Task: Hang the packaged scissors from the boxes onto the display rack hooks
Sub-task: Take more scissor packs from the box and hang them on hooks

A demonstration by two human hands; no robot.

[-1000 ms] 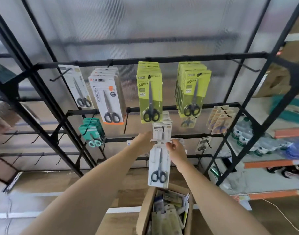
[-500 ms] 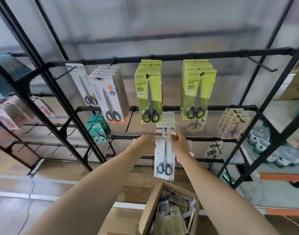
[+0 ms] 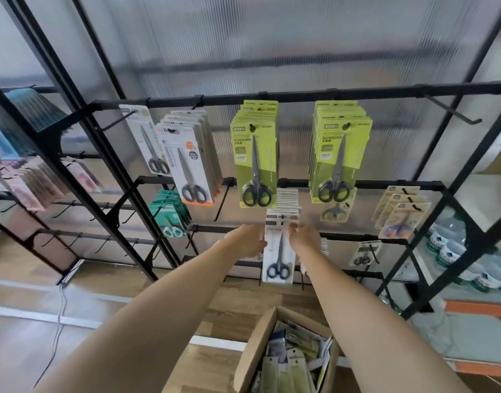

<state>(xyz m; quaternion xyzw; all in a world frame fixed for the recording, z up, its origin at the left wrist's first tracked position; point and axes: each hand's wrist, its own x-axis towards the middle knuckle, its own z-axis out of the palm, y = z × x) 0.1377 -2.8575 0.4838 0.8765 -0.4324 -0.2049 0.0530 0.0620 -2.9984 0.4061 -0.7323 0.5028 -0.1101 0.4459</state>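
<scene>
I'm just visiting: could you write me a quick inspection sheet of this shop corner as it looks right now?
Surface: black display rack, hooks on several rails; wood floor below.
Job's things: white scissors pack at a middle hook, in front of matching packs; open cardboard box of more packs below.
Clutter: green packs, teal packs already hung.
Hands: left hand and right hand hold the white pack's top edges.
Cables: white cable on the floor, left.
Surroundings: water bottles shelved right.

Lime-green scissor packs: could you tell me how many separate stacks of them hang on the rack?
2. One green stack hangs from the top bar at centre; the other green stack hangs to its right on the same bar. How many packs each holds is hidden.
</scene>
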